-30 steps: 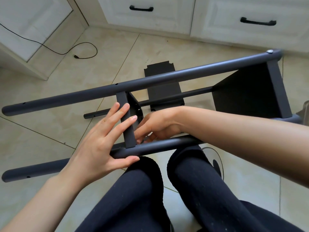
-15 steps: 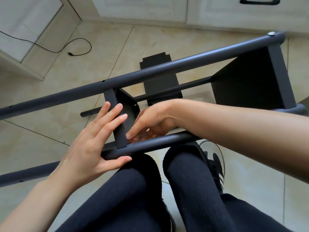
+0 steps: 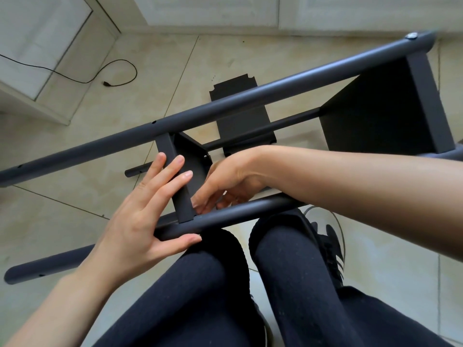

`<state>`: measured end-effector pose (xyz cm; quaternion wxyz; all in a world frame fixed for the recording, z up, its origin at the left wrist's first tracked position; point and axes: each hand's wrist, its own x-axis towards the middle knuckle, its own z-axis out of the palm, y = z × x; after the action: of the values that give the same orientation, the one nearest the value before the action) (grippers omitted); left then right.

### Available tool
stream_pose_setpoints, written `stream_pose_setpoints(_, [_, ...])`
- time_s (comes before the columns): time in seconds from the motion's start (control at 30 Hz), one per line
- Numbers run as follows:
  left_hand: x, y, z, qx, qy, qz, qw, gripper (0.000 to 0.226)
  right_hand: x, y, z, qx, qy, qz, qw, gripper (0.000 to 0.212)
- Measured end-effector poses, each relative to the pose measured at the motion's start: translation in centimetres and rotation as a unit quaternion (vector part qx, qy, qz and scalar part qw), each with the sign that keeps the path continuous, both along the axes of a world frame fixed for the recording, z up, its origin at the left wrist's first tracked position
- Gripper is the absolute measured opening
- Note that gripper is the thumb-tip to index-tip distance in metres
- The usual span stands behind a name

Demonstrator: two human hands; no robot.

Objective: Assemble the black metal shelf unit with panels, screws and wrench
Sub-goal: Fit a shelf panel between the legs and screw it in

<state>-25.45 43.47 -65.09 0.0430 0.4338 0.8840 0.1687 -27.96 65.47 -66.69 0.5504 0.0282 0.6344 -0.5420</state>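
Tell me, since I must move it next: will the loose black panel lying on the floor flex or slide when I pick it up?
The loose black panel looks like thin flat metal, so probably stiff. It lies flat on smooth floor tiles, so it may slide rather than lift.

dark grey shelf frame [image 3: 240,103], black trousers [image 3: 200,284], beige marbled floor tiles [image 3: 62,146], white cabinets [image 3: 213,11]

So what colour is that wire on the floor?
Black. The wire shows best in the head view, curling across the pale floor tiles.

Left hand [image 3: 135,221] flat, fingers straight, right hand [image 3: 225,184] fingers curled down
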Motion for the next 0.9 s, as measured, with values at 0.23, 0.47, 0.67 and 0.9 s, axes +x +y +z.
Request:
stream_pose_setpoints(0.23, [0.1,0.1,0.1,0.007,0.000,0.001,1.000,0.084,0.0,-0.5,-0.3,-0.020,0.001,-0.015,1.000,0.022])
stream_pose_setpoints(0.47, [-0.2,0.1,0.0,0.009,0.001,0.002,1.000,0.086,-0.3,0.1,-0.3,-0.003,0.008,-0.004,1.000,0.022])
stream_pose_setpoints(0.67, [-0.3,0.2,0.1,0.014,-0.003,0.002,1.000,0.085,-0.4,0.0,-0.3,-0.032,0.006,-0.030,0.999,0.018])
stream_pose_setpoints(0.9, [0.0,0.1,0.1,0.015,-0.004,0.007,1.000,0.085,-0.4,0.0,-0.5,-0.017,-0.010,-0.014,1.000,0.017])
